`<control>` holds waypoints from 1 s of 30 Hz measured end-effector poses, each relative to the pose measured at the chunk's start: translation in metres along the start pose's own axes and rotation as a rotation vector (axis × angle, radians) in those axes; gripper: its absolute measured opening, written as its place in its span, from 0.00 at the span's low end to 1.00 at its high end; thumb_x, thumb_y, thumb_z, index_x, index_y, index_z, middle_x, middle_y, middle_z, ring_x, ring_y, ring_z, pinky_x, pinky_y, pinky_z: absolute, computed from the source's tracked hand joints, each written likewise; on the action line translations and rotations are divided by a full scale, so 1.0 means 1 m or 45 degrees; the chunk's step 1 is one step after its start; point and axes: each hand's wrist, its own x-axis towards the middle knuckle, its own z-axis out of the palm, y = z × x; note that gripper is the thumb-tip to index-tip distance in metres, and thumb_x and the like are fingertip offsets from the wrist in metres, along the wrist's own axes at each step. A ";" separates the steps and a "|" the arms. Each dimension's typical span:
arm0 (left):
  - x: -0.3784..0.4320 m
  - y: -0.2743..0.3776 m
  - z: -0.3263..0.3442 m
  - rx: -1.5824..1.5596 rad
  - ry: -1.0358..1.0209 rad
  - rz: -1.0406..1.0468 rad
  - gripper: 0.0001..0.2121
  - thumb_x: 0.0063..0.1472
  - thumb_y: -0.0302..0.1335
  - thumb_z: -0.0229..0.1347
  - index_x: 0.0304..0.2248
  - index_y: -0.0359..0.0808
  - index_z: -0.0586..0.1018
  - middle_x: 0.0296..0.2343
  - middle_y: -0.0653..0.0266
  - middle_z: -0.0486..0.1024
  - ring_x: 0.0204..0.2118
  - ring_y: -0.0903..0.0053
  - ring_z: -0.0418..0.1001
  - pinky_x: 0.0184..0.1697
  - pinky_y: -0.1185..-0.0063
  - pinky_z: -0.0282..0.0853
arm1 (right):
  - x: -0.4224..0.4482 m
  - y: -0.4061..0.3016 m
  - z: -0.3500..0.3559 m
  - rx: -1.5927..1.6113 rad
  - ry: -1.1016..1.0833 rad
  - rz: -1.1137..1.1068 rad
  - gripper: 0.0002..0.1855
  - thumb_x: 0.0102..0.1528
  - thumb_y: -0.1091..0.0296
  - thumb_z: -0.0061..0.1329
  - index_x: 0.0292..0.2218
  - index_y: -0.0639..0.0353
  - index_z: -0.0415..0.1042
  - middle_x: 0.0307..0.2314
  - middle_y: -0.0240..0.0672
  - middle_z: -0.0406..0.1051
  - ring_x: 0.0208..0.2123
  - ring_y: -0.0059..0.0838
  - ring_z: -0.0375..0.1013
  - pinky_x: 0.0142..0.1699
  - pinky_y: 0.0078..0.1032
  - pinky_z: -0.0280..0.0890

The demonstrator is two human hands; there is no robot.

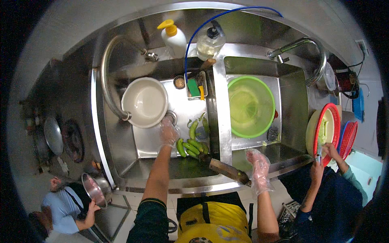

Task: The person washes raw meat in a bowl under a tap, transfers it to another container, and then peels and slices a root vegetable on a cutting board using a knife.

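Note:
My left hand (pixel 169 133), in a clear plastic glove, reaches into the left sink basin (pixel 149 145). Its fingertips are by the drain (pixel 172 115) and the lower rim of a white bowl (pixel 145 101); whether they grip anything is unclear. Just right of it lies a bunch of green bananas (pixel 193 147), with loose green bananas (pixel 193 130) above. A broad-bladed knife (pixel 228 171) rests across the sink's front edge, its blade end near the bunch's stem. My right hand (pixel 259 168), also gloved, is beside the knife's handle end, over the front of the right sink, apparently with nothing in it.
A green plastic basin (pixel 269 127) sits in the right sink. Curved faucets (pixel 106 70) overhang both sinks. Two pump bottles (pixel 174 39), a blue hose (pixel 209 19) and a sponge tray (pixel 197 97) are at the back. People work on both sides; one handles a red colander (pixel 335 127).

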 end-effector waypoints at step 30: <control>0.026 0.021 -0.042 -0.135 -0.429 0.004 0.34 0.53 0.34 0.53 0.59 0.29 0.63 0.56 0.42 0.63 0.60 0.50 0.59 0.65 0.62 0.51 | -0.011 -0.005 0.001 0.115 -0.008 0.002 0.24 0.62 0.52 0.49 0.45 0.68 0.74 0.40 0.43 0.76 0.43 0.34 0.76 0.52 0.34 0.69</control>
